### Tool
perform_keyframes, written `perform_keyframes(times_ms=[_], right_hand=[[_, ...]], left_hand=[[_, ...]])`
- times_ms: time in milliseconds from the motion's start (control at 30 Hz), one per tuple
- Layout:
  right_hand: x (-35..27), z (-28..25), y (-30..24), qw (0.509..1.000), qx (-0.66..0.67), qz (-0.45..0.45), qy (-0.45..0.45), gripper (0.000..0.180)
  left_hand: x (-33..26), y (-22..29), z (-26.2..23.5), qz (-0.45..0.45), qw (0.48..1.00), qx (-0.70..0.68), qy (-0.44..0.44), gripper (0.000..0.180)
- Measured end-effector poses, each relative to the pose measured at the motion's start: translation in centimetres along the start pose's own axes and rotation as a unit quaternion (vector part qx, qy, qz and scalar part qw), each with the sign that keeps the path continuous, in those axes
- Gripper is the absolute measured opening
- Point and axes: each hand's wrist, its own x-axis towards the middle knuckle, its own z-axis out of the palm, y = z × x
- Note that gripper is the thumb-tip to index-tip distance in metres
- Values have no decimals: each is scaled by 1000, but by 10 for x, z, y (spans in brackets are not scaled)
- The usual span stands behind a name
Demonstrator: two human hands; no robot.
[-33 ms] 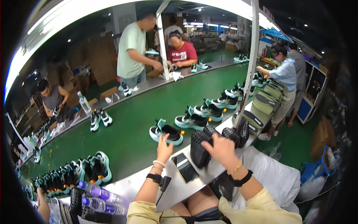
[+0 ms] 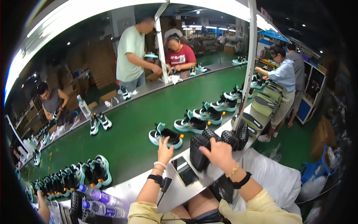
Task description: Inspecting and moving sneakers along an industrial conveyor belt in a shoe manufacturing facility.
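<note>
My left hand (image 2: 164, 150) is at the near side of a black, white and mint sneaker (image 2: 172, 139) with an orange heel tab. Its first fingers stretch up against the shoe, which rests on the green belt. To the right, my right hand (image 2: 220, 153) is over a pair of black, dimpled shoe-shaped forms (image 2: 199, 153) standing on the metal ledge. Its thumb points left across the nearer form and the index finger stands apart from it; the other fingers are partly hidden. A phone (image 2: 185, 171) lies on the ledge between my forearms.
Sneakers (image 2: 191, 123) line the green belt (image 2: 130, 130) toward the far right; more (image 2: 97, 170) are packed at the left. Water bottles (image 2: 102, 208) lie lower left. More dimpled forms (image 2: 238, 137) stand by a white post (image 2: 250, 56). Several co-workers are around the belt.
My right hand has come slightly down and left, with its thumb lower over the black form. My left hand stays by the sneaker. The view has shifted a little.
</note>
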Motion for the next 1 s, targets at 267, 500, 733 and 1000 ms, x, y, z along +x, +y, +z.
perform_keyframes(times_ms=[267,500,733,1000], right_hand=[[9,32,14,1000,9,18,-11,57],[14,18,26,998,-21,-35,-44,56],[28,22,34,997,-22,-30,-61,59],[42,-28,28,1000,21,-18,14,62]], left_hand=[[18,-9,33,-85,995,6,-52,49],[6,-21,-9,-46,993,43,-95,35],[-13,-18,-21,-47,996,6,-82,30],[19,-21,-25,-120,986,-109,-49,40]])
